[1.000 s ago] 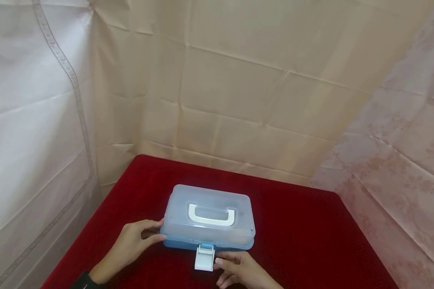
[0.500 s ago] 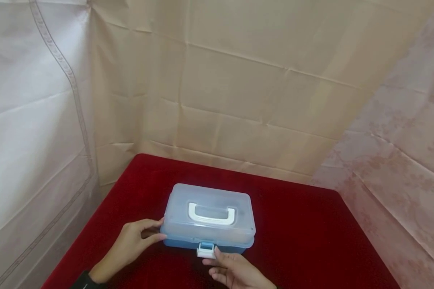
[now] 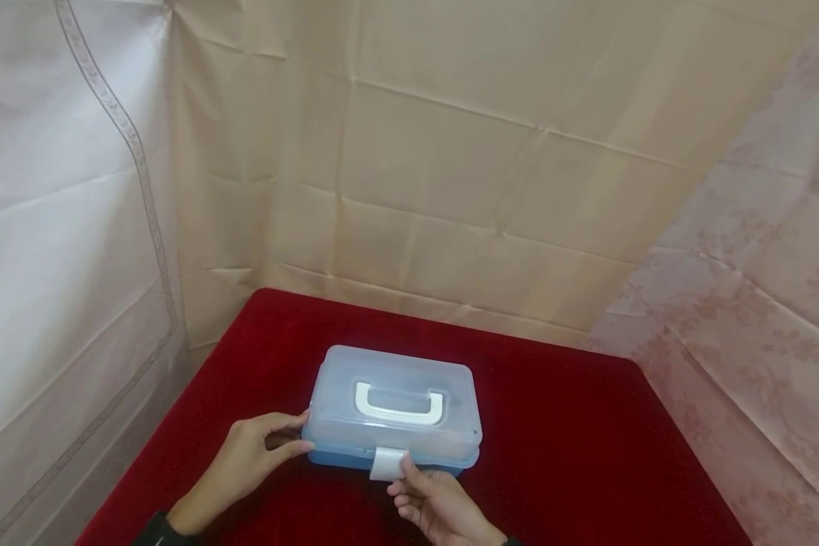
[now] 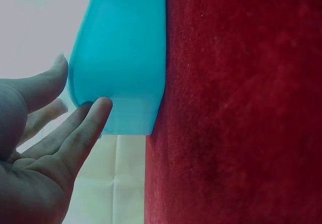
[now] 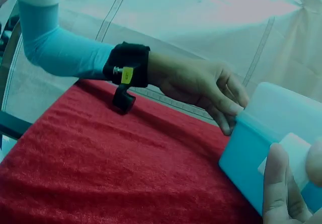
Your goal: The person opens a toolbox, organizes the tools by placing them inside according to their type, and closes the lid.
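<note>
A translucent plastic box (image 3: 409, 436) with a blue base and a white handle (image 3: 399, 407) on its lid sits on the red cloth. My left hand (image 3: 273, 447) rests against the box's left end (image 4: 121, 58), thumb at the front corner and fingers fairly straight on the end wall. My right hand (image 3: 423, 497) is at the front middle. Its thumb and a finger hold the white latch (image 3: 385, 463), which stands folded up flat against the box front (image 5: 266, 133). The lid is down, and what is inside cannot be made out.
The red velvet tablecloth (image 3: 573, 440) covers a table whose left, back and right edges meet cream and floral fabric walls (image 3: 450, 167). A black wrist strap (image 5: 128, 68) with a small camera sits on my left forearm. No other objects lie on the cloth.
The white latch, which hung open and flat on the cloth a second ago, has been swung up by my right hand against the box front. My left hand has stayed in place.
</note>
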Available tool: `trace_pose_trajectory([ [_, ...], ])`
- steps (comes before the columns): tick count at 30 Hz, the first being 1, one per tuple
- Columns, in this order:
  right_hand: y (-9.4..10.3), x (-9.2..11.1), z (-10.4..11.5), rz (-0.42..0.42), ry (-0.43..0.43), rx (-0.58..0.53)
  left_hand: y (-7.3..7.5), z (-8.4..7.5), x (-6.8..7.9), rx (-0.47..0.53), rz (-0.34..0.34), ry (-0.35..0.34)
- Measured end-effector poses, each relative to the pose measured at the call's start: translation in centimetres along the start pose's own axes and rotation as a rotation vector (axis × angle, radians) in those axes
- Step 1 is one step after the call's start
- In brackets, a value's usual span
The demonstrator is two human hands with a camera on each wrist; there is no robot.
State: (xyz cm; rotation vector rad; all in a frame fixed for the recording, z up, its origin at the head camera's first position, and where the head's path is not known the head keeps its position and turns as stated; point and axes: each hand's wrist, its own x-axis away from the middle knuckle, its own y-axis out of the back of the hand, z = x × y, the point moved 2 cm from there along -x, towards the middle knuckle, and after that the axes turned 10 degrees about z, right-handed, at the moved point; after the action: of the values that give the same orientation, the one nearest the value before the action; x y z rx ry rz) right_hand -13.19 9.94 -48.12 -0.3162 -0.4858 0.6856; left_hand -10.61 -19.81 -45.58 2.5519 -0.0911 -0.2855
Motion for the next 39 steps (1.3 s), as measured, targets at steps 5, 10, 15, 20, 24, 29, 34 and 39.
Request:
trace_pose_trajectory([
  [5, 0.0, -0.6, -0.7, 0.003, 0.013, -0.077, 0.1, -0.1, -0.1, 0.009, 0.004, -0.017],
  [10, -0.1, -0.6, -1.1, 0.036, -0.009, -0.177, -0.1, -0.1, -0.1, 0.017, 0.021, -0.042],
  [15, -0.9, 0.3, -0.4, 0.060, -0.120, -0.482, -0.2, 0.0, 0.1, 0.018, 0.016, -0.038],
  [20, -1.6, 1.0, 0.6, 0.076, -0.143, -0.722, -0.1, -0.1, 0.2, 0.022, 0.010, -0.052],
  [24, -2.0, 0.9, 1.0, 0.081, -0.161, -0.802, -0.1, 0.0, 0.1, 0.019, -0.006, -0.049],
  [29, -2.4, 0.6, 1.3, 0.077, -0.184, -0.799, -0.2, 0.2, 0.2, 0.020, -0.009, -0.046],
  [34, -2.7, 0.4, 1.6, 0.092, -0.200, -0.749, -0.3, 0.3, 0.2, 0.010, -0.016, -0.057],
  [39, -3.1, 0.5, 1.7, 0.094, -0.189, -0.733, -0.3, 0.4, 0.1, -0.013, -0.020, -0.053],
])
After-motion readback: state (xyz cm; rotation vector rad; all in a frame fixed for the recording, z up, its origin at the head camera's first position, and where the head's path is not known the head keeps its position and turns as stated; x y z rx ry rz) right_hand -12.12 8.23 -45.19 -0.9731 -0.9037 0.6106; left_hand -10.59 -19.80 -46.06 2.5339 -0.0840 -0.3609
